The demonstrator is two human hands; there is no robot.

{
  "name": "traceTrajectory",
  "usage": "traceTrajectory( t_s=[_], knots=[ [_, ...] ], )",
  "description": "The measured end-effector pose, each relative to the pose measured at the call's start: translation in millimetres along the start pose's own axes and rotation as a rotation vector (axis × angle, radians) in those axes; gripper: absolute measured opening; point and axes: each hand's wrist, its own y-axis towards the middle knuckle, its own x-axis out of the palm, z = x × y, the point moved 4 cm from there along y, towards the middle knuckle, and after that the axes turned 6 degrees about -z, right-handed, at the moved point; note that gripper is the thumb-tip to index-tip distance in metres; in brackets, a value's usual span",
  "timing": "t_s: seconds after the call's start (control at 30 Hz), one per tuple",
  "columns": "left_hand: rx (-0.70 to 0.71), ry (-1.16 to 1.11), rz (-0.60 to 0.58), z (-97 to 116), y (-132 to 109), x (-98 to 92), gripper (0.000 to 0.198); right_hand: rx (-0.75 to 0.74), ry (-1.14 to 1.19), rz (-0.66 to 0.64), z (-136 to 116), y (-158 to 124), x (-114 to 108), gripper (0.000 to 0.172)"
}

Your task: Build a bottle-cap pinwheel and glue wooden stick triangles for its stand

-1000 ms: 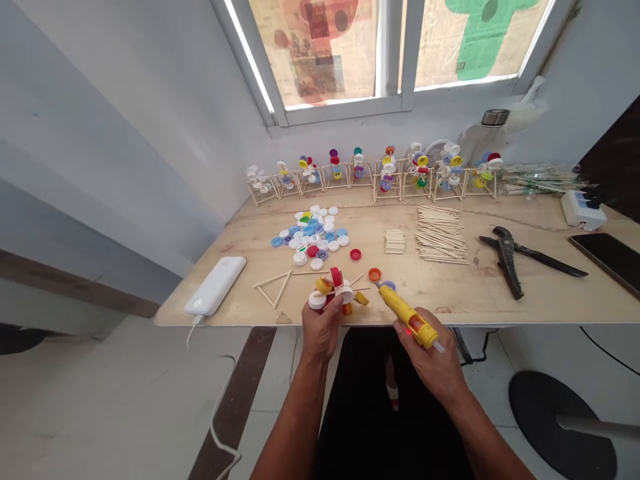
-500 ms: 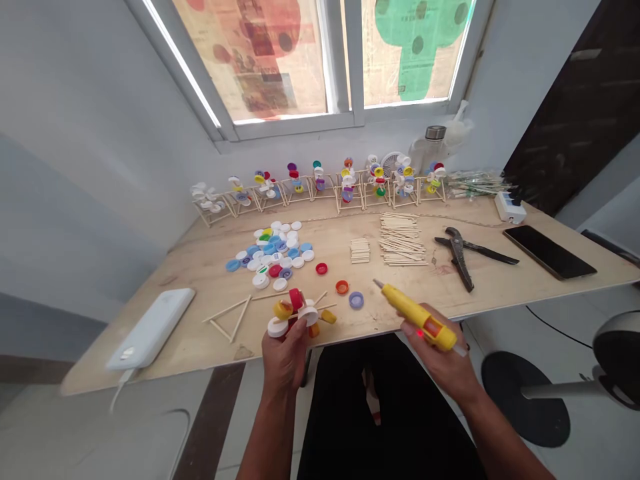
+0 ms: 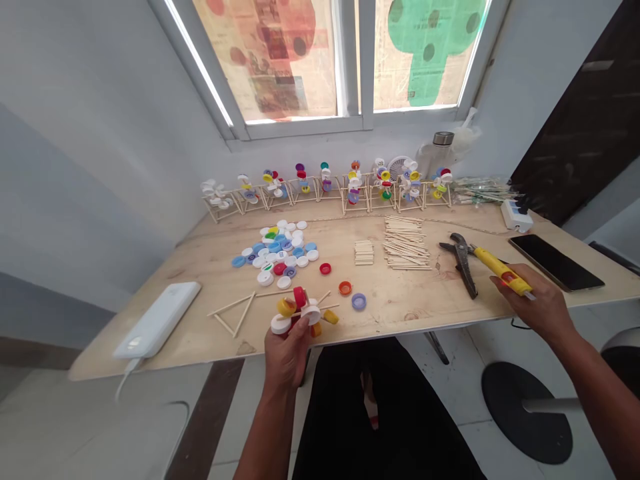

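Near the front edge of the table, my left hand (image 3: 287, 350) is closed on a small wheel of bottle caps and sticks (image 3: 299, 297), with red, yellow and white caps; part of it is hidden by the fingers. My right hand (image 3: 537, 303) grips a yellow glue gun (image 3: 501, 272), its nozzle pointing left over the pliers (image 3: 463, 263). An orange cap (image 3: 345, 288), a lilac cap (image 3: 359, 302) and a red cap (image 3: 325, 269) lie to the right of the wheel. Left of it, a triangle of sticks (image 3: 235, 312) rests on the wood.
Loose caps (image 3: 274, 247) are heaped at the left middle, near a white power bank (image 3: 159, 320). Short sticks (image 3: 364, 253) and longer sticks (image 3: 406, 243) lie centrally. Finished cap wheels on stick frames (image 3: 327, 189) line the wall. A phone (image 3: 555, 262) and white adapter (image 3: 517, 217) are at right.
My right hand has carried the glue gun to the right, from the table's front edge to beside the pliers. My left hand keeps the cap wheel in nearly the same place; the view shifted slightly.
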Motion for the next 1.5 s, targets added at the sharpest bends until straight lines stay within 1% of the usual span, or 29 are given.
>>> traceTrajectory(
  t_s=[0.1, 0.23, 0.33, 0.47, 0.67, 0.77, 0.83, 0.9, 0.97, 1.0, 1.07, 1.1, 1.13, 1.2, 1.27, 1.37, 1.43, 1.5],
  knots=[
    [-0.001, 0.000, 0.003, 0, 0, -0.4, 0.034, -0.048, -0.090, -0.095, 13, 5, 18, 0.027],
    [0.003, -0.010, 0.004, 1, 0, 0.6, 0.035, -0.119, -0.200, -0.178, 26, 16, 35, 0.024],
    [0.000, -0.008, -0.005, 0, 0, 2.0, 0.035, -0.181, -0.207, -0.247, 35, 24, 43, 0.024],
    [0.016, 0.003, -0.006, 1, 1, 1.7, 0.034, -0.253, -0.214, -0.302, 44, 26, 48, 0.031],
    [0.015, 0.001, -0.016, 0, 1, 1.5, 0.034, -0.235, -0.225, -0.370, 47, 21, 46, 0.040],
    [0.014, -0.004, -0.030, 0, 0, 3.0, 0.032, -0.203, -0.212, -0.402, 48, 20, 40, 0.047],
    [0.019, -0.014, -0.036, 0, 0, 3.7, 0.032, -0.210, -0.223, -0.423, 51, 20, 35, 0.052],
    [0.026, -0.024, -0.038, 1, 0, 3.9, 0.032, -0.230, -0.266, -0.416, 51, 21, 27, 0.056],
    [0.035, -0.032, -0.041, 1, 0, 3.7, 0.031, -0.230, -0.341, -0.336, 45, 23, 14, 0.056],
    [0.038, -0.035, -0.042, 1, 0, 3.5, 0.030, -0.210, -0.376, -0.261, 39, 24, 6, 0.055],
    [0.043, -0.040, -0.046, 1, 1, 3.2, 0.029, -0.143, -0.380, -0.094, 17, 25, -8, 0.050],
    [0.043, -0.043, -0.048, 1, 1, 3.0, 0.028, -0.105, -0.332, -0.032, 3, 25, -12, 0.047],
    [0.041, -0.045, -0.050, 0, 2, 2.8, 0.028, -0.080, -0.245, -0.003, -14, 25, -13, 0.043],
    [0.035, -0.048, -0.055, 0, 2, 2.5, 0.029, -0.077, -0.013, -0.072, -53, 24, -2, 0.036],
    [0.032, -0.051, -0.057, -1, 2, 2.3, 0.030, -0.144, 0.185, -0.188, -94, 22, 18, 0.029],
    [0.030, -0.054, -0.061, 0, 3, 2.2, 0.030, -0.240, 0.417, -0.315, -147, 20, 50, 0.027],
    [0.028, -0.057, -0.064, 0, 3, 2.3, 0.031, -0.291, 0.455, -0.358, -173, 20, 67, 0.028],
    [0.026, -0.060, -0.065, 0, 3, 2.3, 0.032, -0.333, 0.428, -0.355, -193, 20, 79, 0.031]
  ],
)
